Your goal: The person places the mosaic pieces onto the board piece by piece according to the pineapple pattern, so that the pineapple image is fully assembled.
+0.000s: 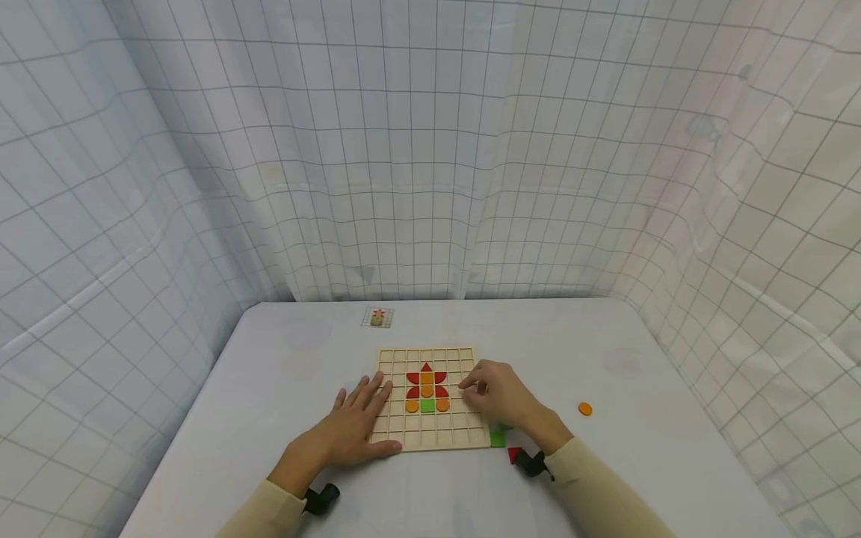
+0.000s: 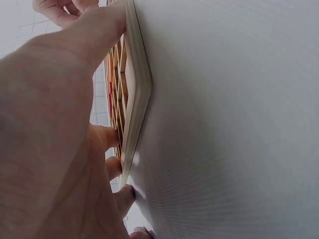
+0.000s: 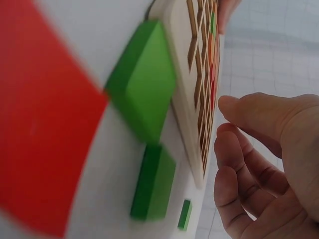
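Observation:
A pale wooden grid board lies on the white table. In its middle sits a pattern: a red triangle, an orange square, several curved red pieces, three orange discs and a green square. My left hand rests with fingers spread on the board's left edge, its thumb along the near edge. Over the right part of the board hovers my right hand, fingers loosely bent. In the right wrist view a small gap shows between thumb and fingertips, with nothing visible there.
Green pieces lie against the board's near right corner, and a red piece sits below them. One orange disc lies farther right. A small picture card is at the back. Grid-patterned curtains enclose the table.

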Available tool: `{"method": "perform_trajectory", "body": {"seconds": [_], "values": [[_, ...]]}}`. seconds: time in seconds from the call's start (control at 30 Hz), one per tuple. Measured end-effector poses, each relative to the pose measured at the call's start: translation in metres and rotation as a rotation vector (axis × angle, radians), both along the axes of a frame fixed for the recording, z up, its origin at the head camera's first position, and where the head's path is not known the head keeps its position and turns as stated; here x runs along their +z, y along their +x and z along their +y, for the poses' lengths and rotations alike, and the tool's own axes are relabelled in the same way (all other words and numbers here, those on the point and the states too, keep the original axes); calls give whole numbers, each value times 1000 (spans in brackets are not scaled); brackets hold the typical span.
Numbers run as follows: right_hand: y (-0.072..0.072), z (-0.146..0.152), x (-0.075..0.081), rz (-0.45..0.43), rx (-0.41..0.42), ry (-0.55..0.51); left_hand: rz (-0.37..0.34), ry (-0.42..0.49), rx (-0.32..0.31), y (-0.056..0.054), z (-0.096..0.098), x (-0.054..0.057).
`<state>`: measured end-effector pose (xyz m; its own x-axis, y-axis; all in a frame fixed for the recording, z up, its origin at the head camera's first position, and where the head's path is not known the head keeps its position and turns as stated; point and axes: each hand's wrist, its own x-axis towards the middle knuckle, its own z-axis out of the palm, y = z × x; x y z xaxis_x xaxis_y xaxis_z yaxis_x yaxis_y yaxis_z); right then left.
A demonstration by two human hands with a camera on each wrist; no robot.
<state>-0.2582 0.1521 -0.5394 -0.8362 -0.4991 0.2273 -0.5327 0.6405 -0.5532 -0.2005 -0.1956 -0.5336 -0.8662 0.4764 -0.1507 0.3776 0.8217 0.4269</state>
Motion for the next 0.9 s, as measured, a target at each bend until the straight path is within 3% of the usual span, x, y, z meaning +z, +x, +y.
{"method": "perform_trajectory", "body": {"seconds": [0.27,0.47,0.7,0.9], "values": [[1,35,-3,-36,-101,15,-1,-2,0,0,0,-1],[4,69,-7,-4,-186,49,5,0,-3,0,-1,-1],[15,113,-7,-7,-272,56,3,-2,-3,0,-1,-1],[26,152,-6,26,-297,21,5,7,-7,0,-1,-1]]}}
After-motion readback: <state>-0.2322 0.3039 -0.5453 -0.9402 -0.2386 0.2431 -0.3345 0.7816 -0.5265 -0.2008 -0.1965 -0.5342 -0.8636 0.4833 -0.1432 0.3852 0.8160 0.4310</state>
